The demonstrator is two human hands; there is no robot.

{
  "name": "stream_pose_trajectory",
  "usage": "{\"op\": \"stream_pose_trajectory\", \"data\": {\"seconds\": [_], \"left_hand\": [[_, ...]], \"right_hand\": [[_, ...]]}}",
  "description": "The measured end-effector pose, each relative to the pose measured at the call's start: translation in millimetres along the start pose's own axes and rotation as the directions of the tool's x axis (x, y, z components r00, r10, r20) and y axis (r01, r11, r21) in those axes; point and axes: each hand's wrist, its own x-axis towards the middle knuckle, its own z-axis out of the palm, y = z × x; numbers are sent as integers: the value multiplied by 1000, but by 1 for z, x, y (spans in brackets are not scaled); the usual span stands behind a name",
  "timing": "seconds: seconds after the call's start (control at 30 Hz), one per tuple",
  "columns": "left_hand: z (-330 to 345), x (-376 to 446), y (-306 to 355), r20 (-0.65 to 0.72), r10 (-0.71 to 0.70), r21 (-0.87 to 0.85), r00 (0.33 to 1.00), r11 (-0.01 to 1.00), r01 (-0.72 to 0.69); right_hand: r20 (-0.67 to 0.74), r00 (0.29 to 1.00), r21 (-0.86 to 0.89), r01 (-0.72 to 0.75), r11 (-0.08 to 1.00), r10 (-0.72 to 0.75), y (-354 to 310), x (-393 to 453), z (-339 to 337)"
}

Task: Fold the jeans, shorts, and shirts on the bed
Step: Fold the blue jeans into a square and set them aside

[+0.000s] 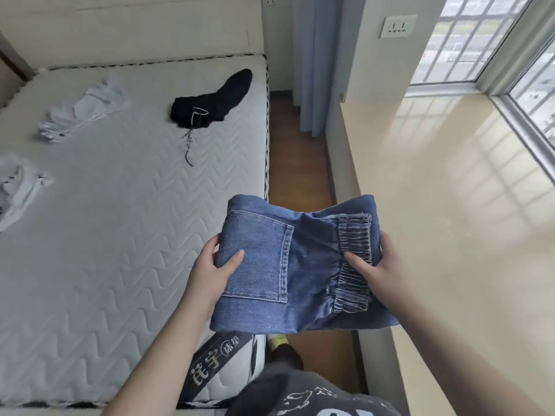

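Nearest the camera: dark grey printed shirt front (315, 397) of the person, both forearms reaching forward. Left hand (210, 265) grips the left edge of the folded jeans (285, 265), thumb on top by the patch pocket, fingers curled under. Right hand (381, 265) holds the right edge, thumb pressed on the gathered elastic waistband, remaining fingers hidden beneath the cloth. Bundle is carried in the air, above the gap between mattress corner and window ledge, not resting on anything. Denim mid-blue, twill weave, pale double stitching round the pocket; folded into a thick, roughly square pad with a rounded fold at the far edge. Judgement: folding of this garment looks done; the step in hand is setting it down. Next move likely calls for lowering it flat, both hands level, so the layers do not slide apart. Bed (105, 235): bare white mattress, quilted chevron pattern, printed label at the near corner. Farther out, still unfolded: a rumpled white garment (15, 187) at the left edge, another crumpled white shirt (81, 112) beyond it, and black shorts (210, 100) with a loose drawcord near the far right edge. Right side: glossy cream window ledge (450, 205), pale blue curtain (315, 70), barred window (468, 40).
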Motion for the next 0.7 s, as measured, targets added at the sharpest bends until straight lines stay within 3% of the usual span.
{"op": "stream_pose_trajectory", "data": {"seconds": [0.4,0.7], "left_hand": [[-68,124,22,-18,-40,-80,999,996,38],[-79,203,24,-64,-82,-113,995,991,75]], "right_hand": [[49,999,36,-21,999,19,-23,115,67],[155,987,110,-56,992,38,-30,205,98]]}}
